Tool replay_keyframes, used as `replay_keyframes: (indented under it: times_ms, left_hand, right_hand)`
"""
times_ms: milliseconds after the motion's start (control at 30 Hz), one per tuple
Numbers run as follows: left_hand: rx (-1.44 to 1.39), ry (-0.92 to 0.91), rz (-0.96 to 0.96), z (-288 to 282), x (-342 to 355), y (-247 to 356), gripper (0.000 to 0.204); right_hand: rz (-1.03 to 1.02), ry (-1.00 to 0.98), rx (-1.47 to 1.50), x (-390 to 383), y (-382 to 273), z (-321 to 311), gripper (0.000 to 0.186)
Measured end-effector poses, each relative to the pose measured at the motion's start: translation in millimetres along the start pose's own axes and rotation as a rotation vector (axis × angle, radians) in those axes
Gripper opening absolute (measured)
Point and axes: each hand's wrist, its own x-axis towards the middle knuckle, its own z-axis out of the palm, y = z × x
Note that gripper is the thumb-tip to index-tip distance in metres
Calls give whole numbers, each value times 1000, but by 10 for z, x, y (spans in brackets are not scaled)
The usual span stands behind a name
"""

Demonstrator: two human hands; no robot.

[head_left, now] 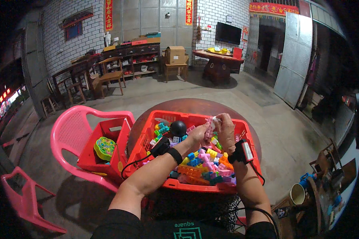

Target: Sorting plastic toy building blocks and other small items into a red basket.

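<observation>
Both my hands are raised over the far right part of a red plastic crate (171, 184) full of colourful toy building blocks (206, 157). My left hand (198, 136) is closed on a light pink toy block piece (209, 131). Bent fingers of my right hand (226, 129) pinch at the upper end of that piece, where something whitish (215, 121) shows; its kind is too small to make out. A black ball-like object (178, 128) lies among the blocks left of my hands. Each wrist wears a strap with a small black device and cable.
The crate stands on a round brown table (191, 104). To its left, a pink plastic chair (64, 123) bears a red box (92, 159) holding a green flower-shaped toy (105, 148). A second pink chair (26, 195) is at lower left; a cream bucket (297, 194) stands at lower right.
</observation>
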Motion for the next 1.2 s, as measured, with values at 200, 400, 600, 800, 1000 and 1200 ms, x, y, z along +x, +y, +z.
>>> replay_keyframes:
  times_ms: [200, 400, 600, 800, 1000, 1200]
  left_hand:
    - [99, -85, 51, 38, -47, -22, 34]
    - [262, -14, 92, 42, -85, 15, 32]
    - [177, 16, 101, -49, 13, -32, 31]
    - [123, 392, 10, -250, 85, 5, 39]
    - [-176, 494, 67, -146, 63, 28, 38]
    - [-59, 246, -52, -171, 76, -57, 37]
  right_hand:
    - [249, -67, 143, -14, 147, 21, 12]
    - [593, -146, 582, 12, 100, -74, 13]
    - [604, -178, 588, 7, 141, -64, 16]
    - [-68, -231, 5, -145, -248, 146, 18]
    - [-99, -238, -21, -178, -256, 200, 21]
    - [19, -169, 134, -122, 8, 160, 18]
